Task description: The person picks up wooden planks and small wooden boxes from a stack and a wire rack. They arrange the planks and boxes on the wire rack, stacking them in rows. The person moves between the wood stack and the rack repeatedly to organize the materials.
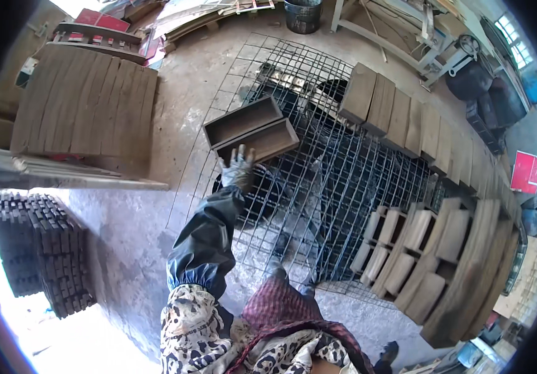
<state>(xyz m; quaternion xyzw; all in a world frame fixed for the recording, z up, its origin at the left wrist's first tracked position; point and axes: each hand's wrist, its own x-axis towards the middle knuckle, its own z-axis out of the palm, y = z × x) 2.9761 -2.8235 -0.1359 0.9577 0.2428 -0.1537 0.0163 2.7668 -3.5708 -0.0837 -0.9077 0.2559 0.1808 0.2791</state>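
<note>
The left hand (237, 171), in a pale, soiled glove, reaches out to the near box (265, 140), a long, brown, open-topped trough. Its fingers are spread and mostly straight, tips at the near side of the box and closed around nothing; how firmly they press cannot be told. The right hand is out of view, so I cannot tell its state. The far box (243, 121), of the same kind, lies alongside the near box, open side up as well, and both rest on the left part of a wire mesh (343, 234). A dark sleeve (206, 227), gathered at the elbow end, covers the left forearm, and below it is a spotted garment (197, 324) beside a red checked cloth (278, 302). To the right, a row of brown boxes (399, 115) stands side by side along the mesh edge, and nearer the person is a stack of brown boxes (430, 249), some showing hollow ends. At left are a brown pile (84, 103) of upright pieces and, nearer, a dark stack (62, 249). A black bucket (303, 17) stands beyond the mesh.
</note>
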